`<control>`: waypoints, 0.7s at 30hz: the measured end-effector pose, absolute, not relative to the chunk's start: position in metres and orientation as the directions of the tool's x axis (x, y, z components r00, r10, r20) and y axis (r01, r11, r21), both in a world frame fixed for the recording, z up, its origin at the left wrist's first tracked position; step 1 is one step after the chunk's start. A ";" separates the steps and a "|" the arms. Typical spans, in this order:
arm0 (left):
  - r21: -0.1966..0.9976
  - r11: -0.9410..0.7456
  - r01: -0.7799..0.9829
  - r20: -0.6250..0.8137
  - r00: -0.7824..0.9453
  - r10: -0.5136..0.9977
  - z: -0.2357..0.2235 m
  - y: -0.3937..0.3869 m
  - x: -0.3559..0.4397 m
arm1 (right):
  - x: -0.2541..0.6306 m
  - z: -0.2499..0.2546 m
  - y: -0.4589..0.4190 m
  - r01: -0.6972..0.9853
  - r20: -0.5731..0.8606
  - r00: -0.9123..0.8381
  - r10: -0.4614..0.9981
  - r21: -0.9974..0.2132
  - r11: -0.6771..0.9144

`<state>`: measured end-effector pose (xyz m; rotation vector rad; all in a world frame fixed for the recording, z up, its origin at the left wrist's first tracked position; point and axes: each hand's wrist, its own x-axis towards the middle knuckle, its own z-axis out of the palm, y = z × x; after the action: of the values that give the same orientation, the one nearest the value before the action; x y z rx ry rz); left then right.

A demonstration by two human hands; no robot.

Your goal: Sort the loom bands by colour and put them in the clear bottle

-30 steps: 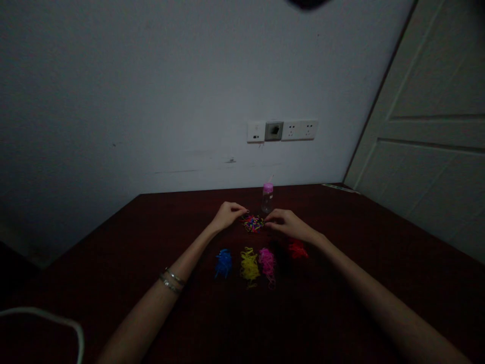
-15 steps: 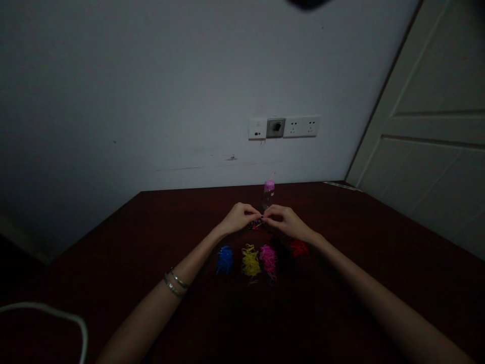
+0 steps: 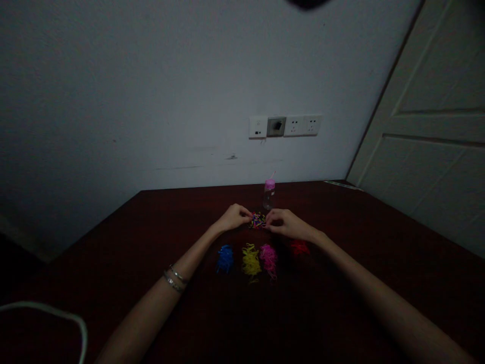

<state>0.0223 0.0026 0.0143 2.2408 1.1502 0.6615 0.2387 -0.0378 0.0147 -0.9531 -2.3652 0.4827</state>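
A small mixed pile of colourful bands (image 3: 258,220) lies on the dark red-brown table (image 3: 170,217). At the pile's left edge is my left hand (image 3: 234,217), thumb and fingertips drawn together; anything between them is too small to make out. My right hand (image 3: 286,223) touches the right edge of the pile in a pinch, and its fingertips hide what they hold. Nearer to me lie sorted heaps of loose bands: blue (image 3: 225,259), yellow (image 3: 250,262), pink (image 3: 269,260) and red (image 3: 299,247). The red heap is partly under my right wrist.
Behind the mixed pile stands a clear bottle (image 3: 269,197) with a pink lid and a straw. A wall with a row of sockets (image 3: 284,126) borders the table's back. A white cable (image 3: 49,311) curves at the lower left, and a pale panelled door (image 3: 428,131) stands at the right.
My hands have moved apart, left and right, from where their fingertips nearly met above the mixed pile. The pile now shows between them. The sorted heaps and the bottle stay in place.
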 end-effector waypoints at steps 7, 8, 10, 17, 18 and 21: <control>0.636 -0.411 0.654 0.173 0.398 0.901 -0.008 0.023 0.002 | 0.234 0.014 -0.045 0.550 0.154 -0.716 0.681 -0.476 0.686; 0.630 -0.401 0.664 0.179 0.379 0.908 -0.011 0.025 -0.001 | 0.233 0.014 -0.045 0.555 0.138 -0.719 0.681 -0.477 0.682; 0.621 -0.388 0.681 0.195 0.345 0.918 -0.016 0.029 -0.005 | 0.233 0.013 -0.045 0.558 0.117 -0.725 0.678 -0.478 0.678; 0.529 -0.377 0.761 0.191 0.326 0.926 -0.029 0.035 -0.011 | 0.239 0.014 -0.043 0.568 0.132 -0.703 0.699 -0.489 0.662; 0.513 -0.380 0.770 0.189 0.330 0.925 -0.030 0.035 -0.010 | 0.239 0.015 -0.043 0.567 0.139 -0.698 0.703 -0.493 0.660; 0.454 -0.383 0.804 0.199 0.328 0.924 -0.030 0.030 -0.010 | 0.240 0.016 -0.042 0.560 0.164 -0.685 0.710 -0.504 0.657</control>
<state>-0.0101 0.0301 -0.0299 2.3227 1.5555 0.6253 0.2404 -0.0421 0.0158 -1.0069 -2.5288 0.6007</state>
